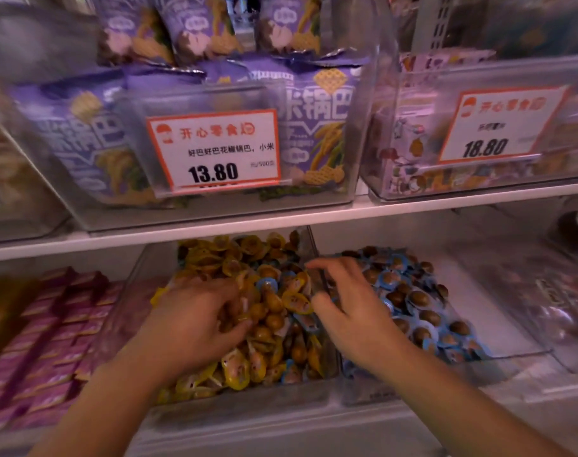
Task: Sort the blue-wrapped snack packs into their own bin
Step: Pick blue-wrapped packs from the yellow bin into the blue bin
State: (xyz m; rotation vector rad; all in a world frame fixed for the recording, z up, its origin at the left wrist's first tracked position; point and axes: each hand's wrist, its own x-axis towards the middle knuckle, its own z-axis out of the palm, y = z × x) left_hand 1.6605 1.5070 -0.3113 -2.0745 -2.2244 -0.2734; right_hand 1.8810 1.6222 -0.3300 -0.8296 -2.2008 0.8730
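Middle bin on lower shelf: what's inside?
Middle bin holds mostly yellow-wrapped snack packs, with a few blue-wrapped snack packs mixed in. Left hand digs into them, covering whatever lies beneath.

Both bare forearms reach forward from the lower edge of the view, close to each other. The left hand point(195, 319) is palm down with its fingers curled downward. The right hand point(350, 311) is palm down too, fingers spread and slightly bent.

A shop: price tags point(213, 150) on shelved snack bins point(363, 179)
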